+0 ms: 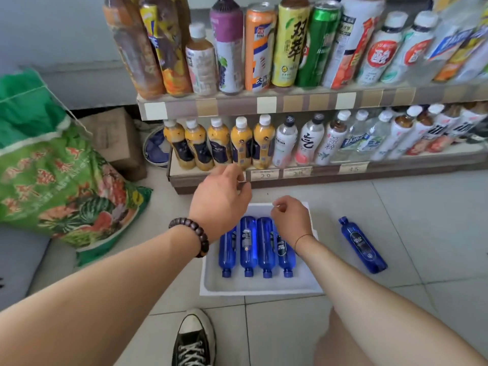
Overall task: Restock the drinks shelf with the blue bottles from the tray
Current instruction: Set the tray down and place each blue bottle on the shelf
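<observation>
1. The drinks shelf (290, 104) fills the top of the view in two tiers; the upper tier carries tall cans and bottles, and the lower tier (211, 173) sits just above the tiled floor (422, 207), with price tags along its front edge.
2. A green printed sack (52, 165) leans on the floor to the left of the shelf.
3. The white tray (260, 286) lies on the floor in front of the lower tier's left part.
4. Four blue bottles (248, 247) lie side by side in the tray, caps toward the near edge.
5. A fifth blue bottle (362, 245) lies on the floor just right of the tray, cap toward the shelf.
6. Five yellow bottles (219, 143) with white caps stand along the left end of the lower tier.
7. The left hand (220, 198), a bead bracelet (192, 237) on its wrist, hovers at the lower tier's front edge, fingers loosely curled and holding nothing.
8. The right hand (291, 216) hangs over the tray's far right corner, fingers curled, empty.
9. A black sneaker (194, 339) stands near the tray's near edge.
</observation>
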`<move>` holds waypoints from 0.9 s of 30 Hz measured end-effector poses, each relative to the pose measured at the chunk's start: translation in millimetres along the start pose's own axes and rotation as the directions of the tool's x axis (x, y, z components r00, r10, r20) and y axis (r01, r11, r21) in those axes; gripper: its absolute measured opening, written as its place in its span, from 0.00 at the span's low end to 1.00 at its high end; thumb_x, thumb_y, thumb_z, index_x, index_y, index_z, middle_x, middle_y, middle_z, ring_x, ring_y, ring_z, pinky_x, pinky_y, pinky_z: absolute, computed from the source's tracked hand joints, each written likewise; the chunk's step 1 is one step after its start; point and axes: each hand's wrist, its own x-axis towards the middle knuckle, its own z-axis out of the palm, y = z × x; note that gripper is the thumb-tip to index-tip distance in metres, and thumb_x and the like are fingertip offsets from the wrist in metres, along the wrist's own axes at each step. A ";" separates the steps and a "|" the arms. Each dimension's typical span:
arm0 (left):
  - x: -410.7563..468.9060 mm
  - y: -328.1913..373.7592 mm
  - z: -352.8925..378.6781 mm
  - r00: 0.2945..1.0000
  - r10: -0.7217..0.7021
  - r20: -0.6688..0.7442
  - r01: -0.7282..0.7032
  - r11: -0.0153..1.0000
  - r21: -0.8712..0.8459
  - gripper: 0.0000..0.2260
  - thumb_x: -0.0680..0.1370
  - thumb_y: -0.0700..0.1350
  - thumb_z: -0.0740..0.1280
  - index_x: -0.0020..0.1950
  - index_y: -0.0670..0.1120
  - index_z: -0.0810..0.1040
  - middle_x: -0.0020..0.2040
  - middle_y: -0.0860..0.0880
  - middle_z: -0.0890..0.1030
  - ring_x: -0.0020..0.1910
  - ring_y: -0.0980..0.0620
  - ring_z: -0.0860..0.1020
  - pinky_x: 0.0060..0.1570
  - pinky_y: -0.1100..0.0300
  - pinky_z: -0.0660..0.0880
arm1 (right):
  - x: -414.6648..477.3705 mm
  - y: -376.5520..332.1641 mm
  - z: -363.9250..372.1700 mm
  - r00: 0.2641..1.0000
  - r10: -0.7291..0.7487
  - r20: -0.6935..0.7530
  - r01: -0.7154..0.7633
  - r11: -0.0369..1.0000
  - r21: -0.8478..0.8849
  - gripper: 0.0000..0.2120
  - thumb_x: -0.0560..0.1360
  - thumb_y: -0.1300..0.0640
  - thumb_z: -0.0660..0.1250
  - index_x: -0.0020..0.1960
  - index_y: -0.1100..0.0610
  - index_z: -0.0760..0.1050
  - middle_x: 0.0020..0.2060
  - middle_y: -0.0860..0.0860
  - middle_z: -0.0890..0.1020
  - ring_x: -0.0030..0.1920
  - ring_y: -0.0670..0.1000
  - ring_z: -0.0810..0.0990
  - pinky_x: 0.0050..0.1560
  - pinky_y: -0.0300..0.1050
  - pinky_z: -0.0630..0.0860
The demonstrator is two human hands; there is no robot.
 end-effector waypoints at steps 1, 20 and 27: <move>-0.1 -1.8 2.7 1.000 0.013 0.001 -0.013 1.000 0.000 0.08 0.82 0.52 0.64 0.53 0.48 0.76 0.49 0.50 0.78 0.45 0.48 0.77 0.42 0.53 0.76 | 4.1 12.9 10.2 1.000 0.009 0.001 -0.009 0.997 -0.072 0.08 0.77 0.62 0.61 0.48 0.60 0.80 0.44 0.53 0.82 0.45 0.59 0.79 0.44 0.47 0.76; -19.4 -4.1 16.4 0.996 0.082 0.041 -0.077 0.990 -0.115 0.11 0.83 0.54 0.64 0.62 0.51 0.77 0.55 0.54 0.78 0.55 0.52 0.76 0.54 0.56 0.78 | 11.1 157.8 94.5 0.878 0.479 -0.009 -0.423 0.766 -0.483 0.42 0.80 0.59 0.67 0.85 0.57 0.45 0.70 0.60 0.76 0.65 0.59 0.80 0.59 0.50 0.79; -21.8 -20.6 17.3 0.982 0.052 0.182 -0.057 0.998 0.022 0.10 0.84 0.52 0.65 0.62 0.49 0.78 0.59 0.51 0.76 0.52 0.49 0.80 0.54 0.51 0.82 | 2.5 123.5 71.3 0.878 0.479 0.018 -0.433 0.809 -0.397 0.39 0.80 0.53 0.70 0.82 0.61 0.52 0.76 0.62 0.67 0.68 0.62 0.77 0.61 0.51 0.77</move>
